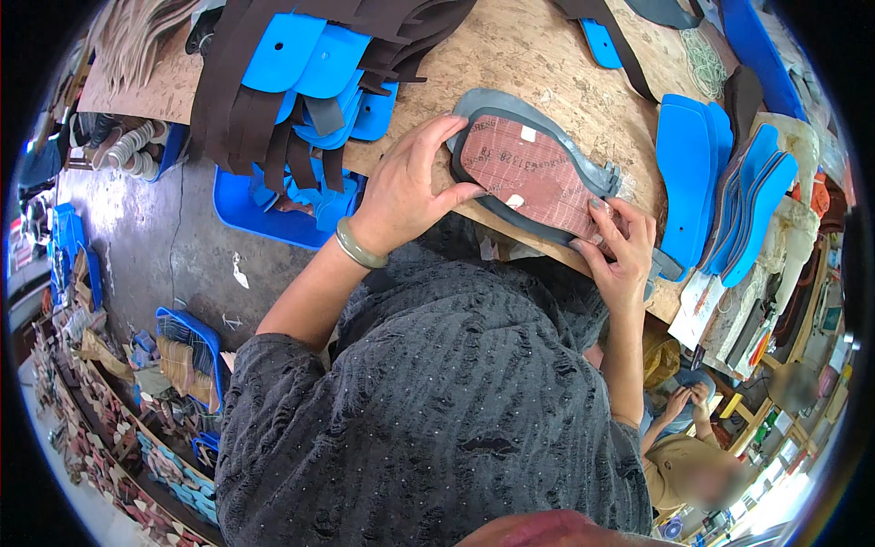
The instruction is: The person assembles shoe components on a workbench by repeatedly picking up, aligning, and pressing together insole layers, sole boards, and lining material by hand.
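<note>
A reddish-brown, shoe-shaped insole board [524,169] with printing and two small pale patches lies on the wooden table in front of me. Dark grey strip material [547,123] runs around its edge and ends in small tabs at the right. My left hand [406,182] grips the wide left end, thumb on the near edge and fingers at the far edge. At the narrow right end my right hand [624,251] pinches the board between thumb and fingers. The underside of the board is hidden.
Blue sole-shaped pieces [688,173] stand stacked at the right. Dark brown strips [232,100] with blue pieces [333,64] pile up at the back left, above a blue bin [241,214]. Green string [702,64] lies at the far right. A co-worker's hands [688,398] show lower right.
</note>
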{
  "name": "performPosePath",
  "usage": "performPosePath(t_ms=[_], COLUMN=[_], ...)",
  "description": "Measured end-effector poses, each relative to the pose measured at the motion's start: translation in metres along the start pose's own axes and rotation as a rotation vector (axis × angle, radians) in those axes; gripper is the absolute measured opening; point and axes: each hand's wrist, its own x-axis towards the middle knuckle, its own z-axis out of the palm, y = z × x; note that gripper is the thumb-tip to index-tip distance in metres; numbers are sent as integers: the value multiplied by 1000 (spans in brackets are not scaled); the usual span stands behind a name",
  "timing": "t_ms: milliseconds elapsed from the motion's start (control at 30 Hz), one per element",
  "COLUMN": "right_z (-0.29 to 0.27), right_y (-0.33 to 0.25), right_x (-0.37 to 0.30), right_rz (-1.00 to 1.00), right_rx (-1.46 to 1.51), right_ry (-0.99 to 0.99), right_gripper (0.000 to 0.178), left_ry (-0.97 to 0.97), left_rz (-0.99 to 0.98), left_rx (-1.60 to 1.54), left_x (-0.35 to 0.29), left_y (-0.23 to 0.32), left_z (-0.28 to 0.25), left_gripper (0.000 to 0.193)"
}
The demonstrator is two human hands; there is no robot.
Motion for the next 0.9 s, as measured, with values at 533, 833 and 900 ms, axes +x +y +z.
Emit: performPosePath(t_ms=[533,833,900], right_z=[-2,-4,-4], right_y=[3,2,3], right_x=[-1,2,1], right_rz=[13,22,16], right_rx=[23,19,39], right_ry=[-5,29,2], right_gripper=[58,56,54], left_ry=[-5,24,-75], left_rz=[12,237,336], left_rx=[8,23,-17], left_x=[0,30,51], left_y=[0,26,39], left_z=[1,-2,6], left_gripper=[84,83,86])
